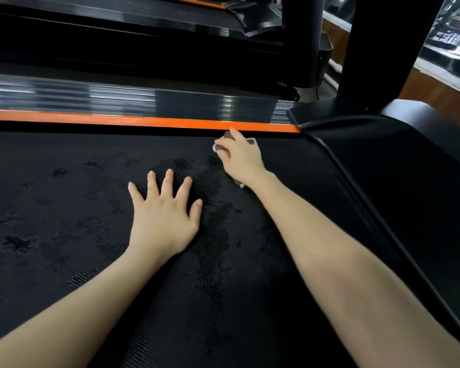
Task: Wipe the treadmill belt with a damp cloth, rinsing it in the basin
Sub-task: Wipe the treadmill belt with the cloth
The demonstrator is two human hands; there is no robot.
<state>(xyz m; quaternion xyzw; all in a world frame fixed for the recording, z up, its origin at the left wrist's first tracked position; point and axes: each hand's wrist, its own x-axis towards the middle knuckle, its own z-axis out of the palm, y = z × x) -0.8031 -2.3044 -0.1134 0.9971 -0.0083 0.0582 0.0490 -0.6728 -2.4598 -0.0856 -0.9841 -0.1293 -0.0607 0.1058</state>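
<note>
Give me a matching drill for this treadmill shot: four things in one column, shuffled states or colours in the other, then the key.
1. left hand
2. right hand
3. side rail stripe
4. treadmill belt

A. orange
B. black with damp patches
C. flat, fingers spread on the belt
D. closed over the cloth near the rail

Pairs: 1-C, 2-D, 3-A, 4-B

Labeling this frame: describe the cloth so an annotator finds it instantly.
Start at the orange side strip along the far edge of the black treadmill belt. Just below it, the right hand presses down a crumpled cloth, the only pale thing on the belt besides the hands.
</note>
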